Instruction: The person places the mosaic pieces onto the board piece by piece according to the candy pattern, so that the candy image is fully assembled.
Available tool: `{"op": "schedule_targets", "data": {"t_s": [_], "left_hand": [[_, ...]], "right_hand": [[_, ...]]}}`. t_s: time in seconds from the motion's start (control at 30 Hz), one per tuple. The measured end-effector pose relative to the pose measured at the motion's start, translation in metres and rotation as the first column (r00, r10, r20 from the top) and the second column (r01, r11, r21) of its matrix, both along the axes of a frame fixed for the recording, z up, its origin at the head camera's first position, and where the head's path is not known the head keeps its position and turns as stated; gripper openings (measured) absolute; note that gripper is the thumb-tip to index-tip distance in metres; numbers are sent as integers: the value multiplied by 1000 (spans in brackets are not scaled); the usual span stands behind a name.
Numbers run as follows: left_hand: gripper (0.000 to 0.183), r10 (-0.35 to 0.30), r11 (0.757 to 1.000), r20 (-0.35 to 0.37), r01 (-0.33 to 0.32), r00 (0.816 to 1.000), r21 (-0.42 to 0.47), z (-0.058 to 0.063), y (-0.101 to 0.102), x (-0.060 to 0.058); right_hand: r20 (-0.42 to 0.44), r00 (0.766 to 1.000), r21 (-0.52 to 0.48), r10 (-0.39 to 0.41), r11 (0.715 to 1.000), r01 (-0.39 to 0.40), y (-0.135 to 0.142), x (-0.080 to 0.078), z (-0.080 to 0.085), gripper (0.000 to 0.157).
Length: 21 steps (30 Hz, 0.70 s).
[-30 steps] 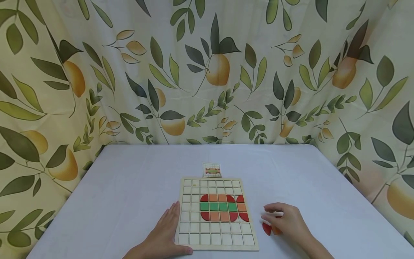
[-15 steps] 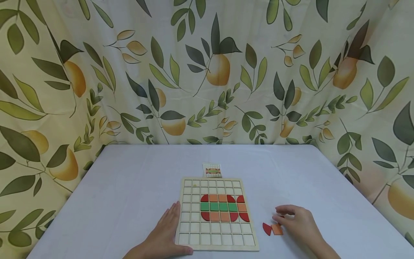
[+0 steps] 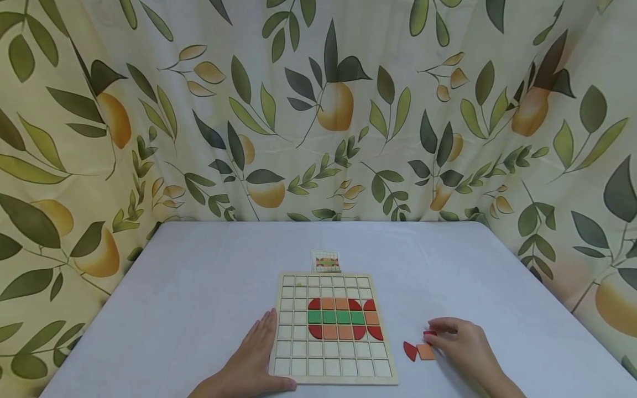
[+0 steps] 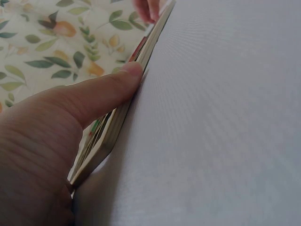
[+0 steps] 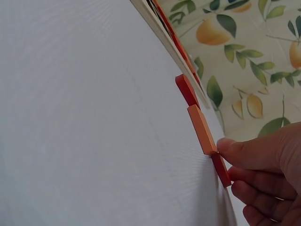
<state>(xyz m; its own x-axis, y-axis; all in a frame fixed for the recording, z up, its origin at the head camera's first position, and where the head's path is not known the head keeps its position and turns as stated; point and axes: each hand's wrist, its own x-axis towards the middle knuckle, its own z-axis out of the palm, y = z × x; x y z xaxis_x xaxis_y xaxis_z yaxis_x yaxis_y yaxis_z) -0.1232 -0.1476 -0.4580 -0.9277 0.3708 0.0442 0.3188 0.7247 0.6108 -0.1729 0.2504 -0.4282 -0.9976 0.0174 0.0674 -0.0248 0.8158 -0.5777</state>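
A wooden grid board [image 3: 303,365] lies on the table, with red, orange and green pieces filling part of three rows. My left hand [image 3: 249,354] rests against its left edge, fingers straight, the thumb along the near corner; in the left wrist view that thumb [image 4: 108,89] touches the board's side. To the right of the board, my right hand [image 3: 465,345] pinches a red piece [image 3: 430,333] between thumb and fingers. Beside it on the cloth lie an orange square piece [image 3: 425,352] and a red quarter-circle piece [image 3: 410,351]. The held piece's full outline is partly hidden.
A small pattern card [image 3: 325,261] sits just beyond the board's far edge. White cloth covers the table [image 3: 224,265], and a leaf-and-fruit patterned curtain [image 3: 308,110] hangs behind and at both sides.
My right hand has shifted to the right, uncovering the orange square, and the red piece now shows raised at its fingertips. The left hand and board have stayed put.
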Motion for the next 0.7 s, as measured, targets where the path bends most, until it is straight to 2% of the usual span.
{"op": "schedule_targets", "data": {"t_s": [0.43,0.57,0.7], "left_hand": [[130,14,1000,22,-14,1000,3,0,1,-1],[130,7,1000,-2,-7,1000,-16,0,1,-1],[130,4,1000,3,-4,1000,-19,1,1,-1]], "right_hand": [[-45,999,-4,0,1000,0,-1,-3,-4,36],[-58,998,-16,9,1000,-10,-1,-5,-5,34],[-50,999,-25,15,1000,-17,0,-8,-7,35]]}}
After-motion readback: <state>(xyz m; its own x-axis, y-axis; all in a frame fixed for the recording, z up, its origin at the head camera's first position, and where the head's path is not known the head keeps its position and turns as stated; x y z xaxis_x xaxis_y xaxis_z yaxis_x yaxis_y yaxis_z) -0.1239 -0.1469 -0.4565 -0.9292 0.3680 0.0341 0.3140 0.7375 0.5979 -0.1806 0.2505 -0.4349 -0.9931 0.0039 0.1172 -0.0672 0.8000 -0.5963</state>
